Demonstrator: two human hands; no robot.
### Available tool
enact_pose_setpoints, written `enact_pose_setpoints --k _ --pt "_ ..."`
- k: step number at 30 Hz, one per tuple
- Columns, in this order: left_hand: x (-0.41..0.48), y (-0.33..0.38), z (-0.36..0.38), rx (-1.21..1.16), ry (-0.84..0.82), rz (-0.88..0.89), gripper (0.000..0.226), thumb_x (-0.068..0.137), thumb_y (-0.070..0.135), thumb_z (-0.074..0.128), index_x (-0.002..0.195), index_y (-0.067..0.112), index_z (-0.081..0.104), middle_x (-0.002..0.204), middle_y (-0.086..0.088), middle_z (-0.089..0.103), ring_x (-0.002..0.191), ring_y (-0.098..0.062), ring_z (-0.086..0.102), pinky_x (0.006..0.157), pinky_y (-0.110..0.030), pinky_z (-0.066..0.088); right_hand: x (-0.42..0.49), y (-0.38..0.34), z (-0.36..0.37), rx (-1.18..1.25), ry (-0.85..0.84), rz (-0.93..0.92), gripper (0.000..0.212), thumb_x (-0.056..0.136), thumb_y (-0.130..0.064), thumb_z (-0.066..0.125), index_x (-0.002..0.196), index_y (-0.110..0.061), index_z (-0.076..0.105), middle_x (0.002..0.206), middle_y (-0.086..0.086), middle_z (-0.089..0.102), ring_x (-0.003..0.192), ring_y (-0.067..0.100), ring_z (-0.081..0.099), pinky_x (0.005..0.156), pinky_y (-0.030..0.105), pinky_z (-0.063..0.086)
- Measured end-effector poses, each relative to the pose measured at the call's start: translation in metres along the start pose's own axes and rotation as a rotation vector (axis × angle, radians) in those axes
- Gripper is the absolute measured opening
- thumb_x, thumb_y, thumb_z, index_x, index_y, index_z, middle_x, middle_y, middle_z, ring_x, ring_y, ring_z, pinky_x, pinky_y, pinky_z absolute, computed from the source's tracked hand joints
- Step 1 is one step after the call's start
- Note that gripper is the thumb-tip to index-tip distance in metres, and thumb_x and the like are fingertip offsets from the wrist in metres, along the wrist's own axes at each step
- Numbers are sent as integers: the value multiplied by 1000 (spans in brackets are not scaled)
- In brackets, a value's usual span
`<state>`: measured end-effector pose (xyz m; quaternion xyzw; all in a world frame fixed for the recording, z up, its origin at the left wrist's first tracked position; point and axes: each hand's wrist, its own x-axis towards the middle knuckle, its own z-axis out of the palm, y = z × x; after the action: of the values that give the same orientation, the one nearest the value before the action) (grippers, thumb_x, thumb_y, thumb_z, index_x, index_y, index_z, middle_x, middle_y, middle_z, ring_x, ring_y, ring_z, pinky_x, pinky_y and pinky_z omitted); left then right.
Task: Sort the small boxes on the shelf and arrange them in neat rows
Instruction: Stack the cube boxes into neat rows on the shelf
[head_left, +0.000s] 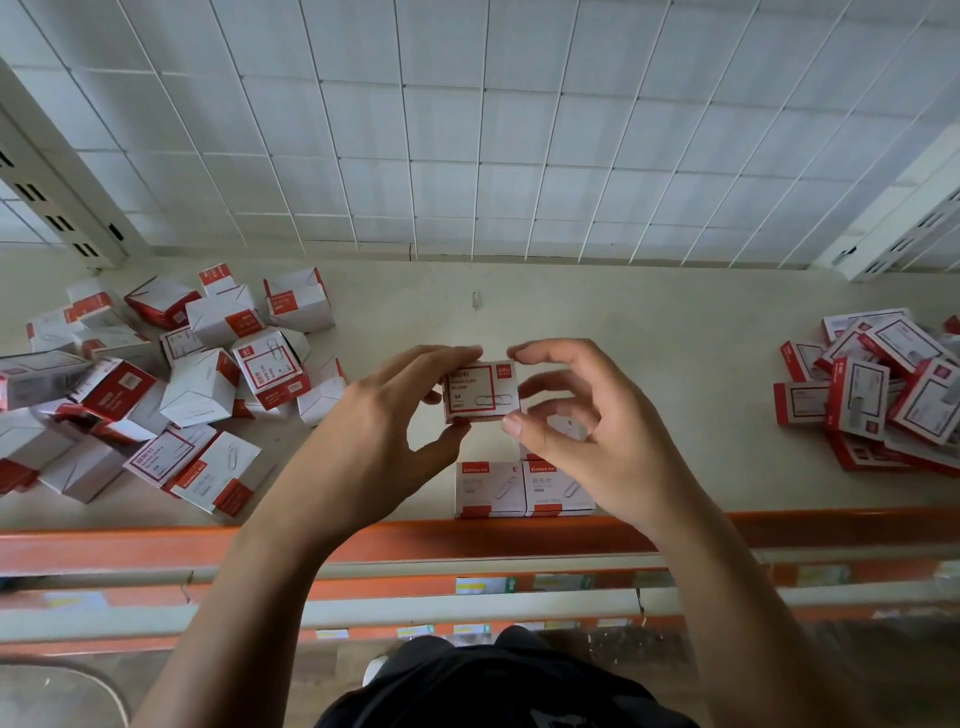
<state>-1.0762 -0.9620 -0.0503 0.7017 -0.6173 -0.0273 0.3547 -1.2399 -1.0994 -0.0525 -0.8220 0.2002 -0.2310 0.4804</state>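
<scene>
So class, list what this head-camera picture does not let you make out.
Head view:
- Held box: fine print too small to read.
- Hidden box: mostly covered by fingers of the right hand.
- Right pile: cut off by the right edge.
- Left pile: cut off by the left edge, boxes overlapping.

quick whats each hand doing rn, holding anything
Left hand: pinches the small box between thumb and fingers, above the shelf.
Right hand: pinches the same small box at its right edge, index on top, thumb below.
</scene>
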Motion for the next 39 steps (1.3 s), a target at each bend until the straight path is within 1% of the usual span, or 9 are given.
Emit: enact_pose_setpoints --k 3,6,12,17,21,26,33,37,39 --pt "0 0 1 -15 -2 -13 54 83 19 74 132 16 53 117 1 65 89 -7 59 81 -14 49 0 1 0 -172 11 -149 43 83 -24 76 121 -18 57 130 -13 59 118 3 56 96 19 48" --pt "2 4 4 -56 -1 -1 56 82 30 69 134 19 51 117 5 64 89 -7 60 77 -21 51 0 2 -4 -226 36 -249 35 85 -23 73 116 -12 61 124 -9 63 118 1 55 98 17 46" --pt "9 11 13 -81 -54 14 55 88 34 67 137 20 48 128 8 56 106 -7 58 83 -31 53 -13 15 -27 -284 89 -202 32 85 -21 72 115 -13 63 119 -12 63 114 0 56 93 13 47" --pt "11 19 28 -11 -113 95 34 90 30 61 121 16 64 126 3 59 108 -8 58 87 -15 46 -35 28 -49 -355 114 -142 33 85 -25 71 115 -16 62 119 -13 62 115 -4 55 90 8 46" --pt "9 21 41 26 -152 131 30 92 31 57 117 16 66 125 1 60 110 -19 59 87 -41 50 -50 38 -61 -366 128 -95 35 84 -25 71 117 -15 62 121 -8 62 115 0 56 89 10 48" --pt "5 21 47 42 -168 136 26 92 30 58 115 19 66 123 4 60 108 -19 58 85 -42 48 -62 44 -70 -357 -14 -25 35 83 -25 71 116 -16 63 119 -10 62 113 5 58 89 21 54" --pt "0 21 49 67 -196 138 26 94 33 55 112 17 67 122 2 60 108 -21 58 84 -43 47 -67 46 -70 -316 -182 6 34 86 -20 72 118 -18 62 122 -13 58 118 7 55 88 20 55" --pt "-1 23 52 92 -195 164 20 95 31 56 102 18 68 120 2 61 108 -23 57 83 -44 47 -64 44 -74 -347 -211 17 33 87 -28 69 118 -22 62 122 -16 59 116 6 57 88 22 56" --pt "-2 23 52 91 -194 167 18 94 32 57 101 19 68 120 3 61 109 -22 57 83 -43 47 -62 42 -75 -361 -246 34 32 88 -41 64 116 -25 61 120 -19 58 116 6 56 87 25 57"
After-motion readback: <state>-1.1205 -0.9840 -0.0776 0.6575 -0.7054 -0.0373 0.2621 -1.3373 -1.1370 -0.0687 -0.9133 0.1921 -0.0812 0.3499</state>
